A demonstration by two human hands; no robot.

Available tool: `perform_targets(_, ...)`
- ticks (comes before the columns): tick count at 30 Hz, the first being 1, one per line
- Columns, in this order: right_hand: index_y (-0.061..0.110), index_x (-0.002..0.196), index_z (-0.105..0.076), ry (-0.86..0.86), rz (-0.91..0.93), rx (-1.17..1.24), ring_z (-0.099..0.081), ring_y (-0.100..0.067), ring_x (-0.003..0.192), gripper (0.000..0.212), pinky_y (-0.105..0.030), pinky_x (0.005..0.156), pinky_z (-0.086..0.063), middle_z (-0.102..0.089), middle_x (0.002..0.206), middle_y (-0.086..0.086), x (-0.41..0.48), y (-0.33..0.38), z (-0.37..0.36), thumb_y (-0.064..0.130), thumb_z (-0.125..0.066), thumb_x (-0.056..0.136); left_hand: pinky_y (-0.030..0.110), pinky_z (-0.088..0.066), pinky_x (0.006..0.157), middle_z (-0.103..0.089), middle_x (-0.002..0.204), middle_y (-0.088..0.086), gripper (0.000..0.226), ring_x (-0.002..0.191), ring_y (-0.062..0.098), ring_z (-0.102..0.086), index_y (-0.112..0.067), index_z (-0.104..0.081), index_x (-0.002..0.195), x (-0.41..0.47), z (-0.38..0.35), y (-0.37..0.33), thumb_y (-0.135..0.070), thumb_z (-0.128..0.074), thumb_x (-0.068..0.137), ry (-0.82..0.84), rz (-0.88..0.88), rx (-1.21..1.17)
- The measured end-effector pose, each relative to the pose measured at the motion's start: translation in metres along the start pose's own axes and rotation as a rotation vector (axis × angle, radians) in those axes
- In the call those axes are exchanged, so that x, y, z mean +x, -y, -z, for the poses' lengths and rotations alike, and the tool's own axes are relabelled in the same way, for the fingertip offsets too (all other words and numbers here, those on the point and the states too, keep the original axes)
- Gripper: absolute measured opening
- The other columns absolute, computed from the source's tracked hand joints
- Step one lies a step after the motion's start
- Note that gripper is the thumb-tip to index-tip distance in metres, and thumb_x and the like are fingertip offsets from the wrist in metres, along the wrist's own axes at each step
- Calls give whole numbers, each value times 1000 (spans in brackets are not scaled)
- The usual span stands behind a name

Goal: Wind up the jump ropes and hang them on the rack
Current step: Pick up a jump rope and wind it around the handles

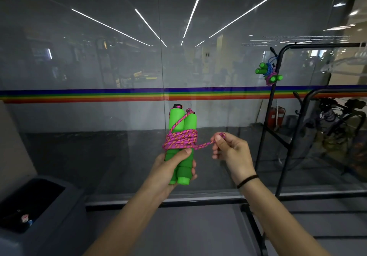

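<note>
1. Jump rope (180,141) is held up at centre, in front of a glass wall (99,57) that fills the far side. The glass reflects ceiling light strips.
2. A rainbow stripe (79,96) runs across the glass from left to right, just above the rope.
3. A black tubular rack (267,117) stands to the right, against the glass.
4. A grey bin (59,206) sits near left, with a small bottle (24,218) in its dark opening.
5. Both forearms reach in from the near edge.
6. The left hand (174,168) grips the lower half of two green handles (175,120). Its fingers are wrapped round them and the thumb lies against the lower edge of the coil.
7. The handles stand upright, side by side and touching, with black caps on top. The pink-and-orange rope is coiled round their middle, and one strand crosses up to the right handle's top.
8. The right hand (228,150), just right of the coil, pinches the rope's free end (222,135) between thumb and forefinger, with the other fingers curled in. A short length runs taut from there to the coil.
9. Two wound ropes (269,73) with green handles, one blue and one pink, hang high on the rack's left post.
10. A black band (247,180) circles the right wrist.
</note>
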State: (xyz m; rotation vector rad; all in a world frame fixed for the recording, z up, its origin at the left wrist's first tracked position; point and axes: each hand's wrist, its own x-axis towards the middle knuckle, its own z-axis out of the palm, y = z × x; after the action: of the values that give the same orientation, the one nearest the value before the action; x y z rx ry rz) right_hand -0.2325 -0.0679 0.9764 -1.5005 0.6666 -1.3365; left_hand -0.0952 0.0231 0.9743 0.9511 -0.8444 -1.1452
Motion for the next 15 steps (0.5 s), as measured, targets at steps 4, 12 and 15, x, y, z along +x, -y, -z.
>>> perform_targets(4, 12, 69, -63, -53, -82, 24, -49, -5, 47, 28, -18, 45, -49, -50, 57, -3, 2, -10, 7, 6, -48, 92, 28, -54, 48, -60, 59, 13, 14, 44, 18, -56, -1, -60, 83, -4, 0, 3, -13, -65, 78, -44, -42, -1)
perform_targets(12, 9, 75, -62, -14, -43, 63, -59, -7, 64, 22, -26, 68, -55, -59, 67, -1, -11, -1, 3, 3, -48, 91, 31, -54, 47, -60, 61, 16, 26, 45, 21, -57, -1, -54, 103, -10, 5, 5, -7, -64, 80, -142, -76, -42)
perform_targets(15, 5, 80, -60, 84, 71, 152, -65, -5, 80, 20, -25, 70, -57, -67, 76, 2, -18, 15, -8, 3, -45, 92, 31, -54, 48, -61, 60, 15, 28, 47, 22, -58, 1, -53, 106, -12, 0, 5, -6, -64, 81, -147, -93, -25)
